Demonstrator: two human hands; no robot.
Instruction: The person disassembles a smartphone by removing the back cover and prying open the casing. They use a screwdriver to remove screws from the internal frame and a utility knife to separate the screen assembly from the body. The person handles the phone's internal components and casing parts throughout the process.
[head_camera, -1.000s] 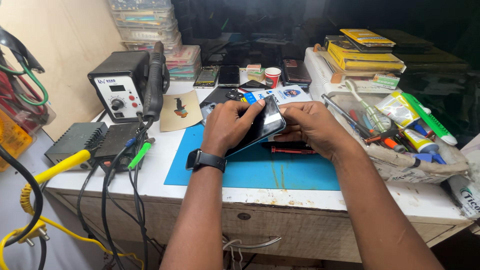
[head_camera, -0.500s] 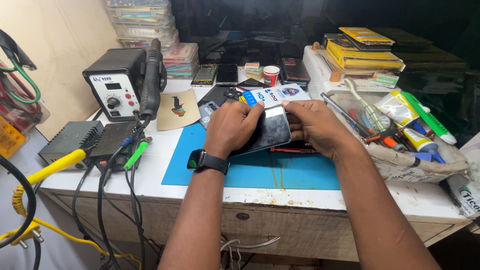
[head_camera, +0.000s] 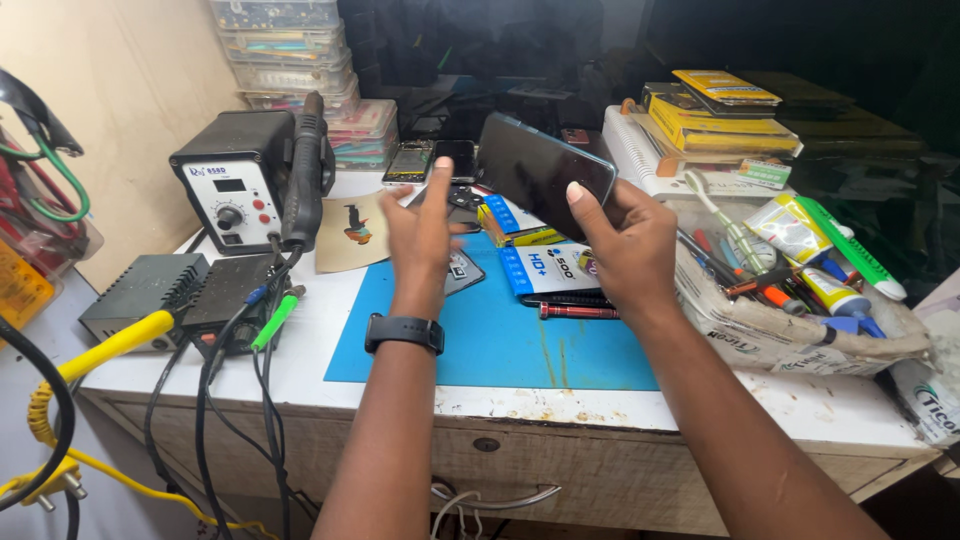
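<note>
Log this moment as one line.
right hand: holds dark phone raised, tilted | left hand: open, off phone | below: blue mat | left: hot-air station

place: phone repair workshop | signs: hot-air rework station (head_camera: 235, 185), blue work mat (head_camera: 500, 340), parts boxes (head_camera: 285, 50)

Black glossy phone (head_camera: 543, 170), blue work mat (head_camera: 500, 335), black wristwatch (head_camera: 404, 332), yellow boxes (head_camera: 722, 115)

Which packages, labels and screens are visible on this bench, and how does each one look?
Phone: held up in the right hand, dark blank screen.
Blue packet: flat on the blue mat, blue and white.
Yellow boxes: stacked at back right.
Station display: small dark panel on white front, left.
</note>
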